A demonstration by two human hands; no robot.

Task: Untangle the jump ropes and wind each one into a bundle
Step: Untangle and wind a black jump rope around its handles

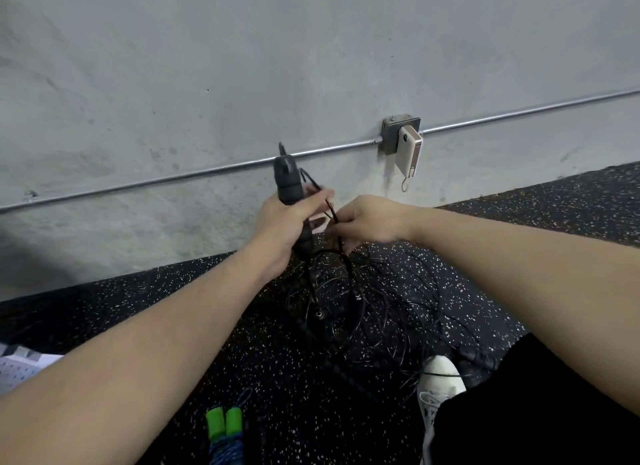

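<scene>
Head view: left hand (277, 227) grips black handles (289, 184) upright near wall. Right hand (369, 222) pinches thin black cord (330, 208) beside them. Tangled ropes (363, 308) heaped on floor (207, 308) below. Green-handled rope (224, 426) at floor's near edge. Advice: keep handles high, feed one strand out slowly, avoid tightening knots.

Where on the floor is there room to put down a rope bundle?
The bare floor between the wall and the left forearm is free, and so is the strip at far right below the pipe. It is crowded in the middle: black cord tangle, white shoe, and green-handled rope near the bottom.
</scene>
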